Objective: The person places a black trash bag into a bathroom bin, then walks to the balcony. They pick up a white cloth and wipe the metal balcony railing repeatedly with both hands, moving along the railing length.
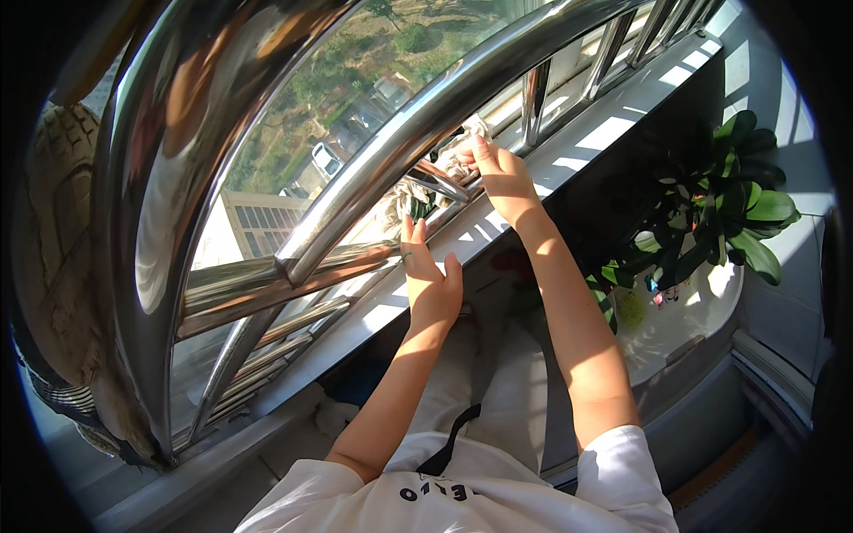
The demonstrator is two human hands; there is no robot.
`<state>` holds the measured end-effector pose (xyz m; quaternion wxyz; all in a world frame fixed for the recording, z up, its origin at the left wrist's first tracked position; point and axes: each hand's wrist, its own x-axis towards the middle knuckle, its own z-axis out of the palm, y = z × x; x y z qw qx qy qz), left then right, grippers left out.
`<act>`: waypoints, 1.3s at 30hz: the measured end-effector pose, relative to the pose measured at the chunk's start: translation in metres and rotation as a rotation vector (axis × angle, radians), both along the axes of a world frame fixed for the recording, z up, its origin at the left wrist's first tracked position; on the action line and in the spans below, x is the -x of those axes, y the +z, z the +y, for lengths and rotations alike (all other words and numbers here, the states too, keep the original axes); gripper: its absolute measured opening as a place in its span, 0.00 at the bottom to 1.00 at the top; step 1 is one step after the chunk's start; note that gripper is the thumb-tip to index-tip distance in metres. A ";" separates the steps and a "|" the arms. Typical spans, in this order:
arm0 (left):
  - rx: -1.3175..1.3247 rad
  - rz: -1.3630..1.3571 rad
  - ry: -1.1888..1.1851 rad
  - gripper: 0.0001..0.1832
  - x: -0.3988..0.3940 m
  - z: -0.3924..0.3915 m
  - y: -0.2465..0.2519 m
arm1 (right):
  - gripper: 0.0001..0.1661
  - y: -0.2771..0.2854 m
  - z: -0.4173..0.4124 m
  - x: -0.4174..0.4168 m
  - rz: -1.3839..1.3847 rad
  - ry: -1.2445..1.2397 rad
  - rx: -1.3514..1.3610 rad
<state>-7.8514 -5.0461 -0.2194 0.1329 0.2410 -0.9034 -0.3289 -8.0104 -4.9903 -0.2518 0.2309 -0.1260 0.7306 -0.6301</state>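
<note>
A crumpled cloth [398,201], light with dark patches, lies on the window ledge behind the metal bars. My right hand [496,170] reaches over the lower rail with its fingers curled at the cloth's upper part; whether they grip it cannot be told. My left hand [430,280] is lower and to the left, just in front of the cloth's near end, with its thumb apart and its fingers stretched towards it. A short metal bar [436,180] crosses in front of the cloth between my hands. The left fingertips lie close to the cloth; contact is unclear.
A thick polished metal handrail [413,126] curves over the window side, with upright bars below it. A pale sill [606,133] runs diagonally beneath. Right of my right arm stands a leafy plant [760,206] by a white basin-like container [713,300]. Cars and trees show far below outside.
</note>
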 end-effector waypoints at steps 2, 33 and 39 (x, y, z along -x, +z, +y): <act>0.127 0.004 0.109 0.33 0.023 -0.013 -0.025 | 0.29 0.016 0.000 -0.002 0.169 0.008 -0.215; -1.294 0.171 -0.290 0.36 0.103 -0.063 -0.031 | 0.20 0.004 0.052 -0.032 0.297 -0.619 0.416; -1.378 0.050 -0.412 0.32 0.142 -0.066 -0.039 | 0.14 -0.010 0.066 0.080 0.198 -0.212 0.339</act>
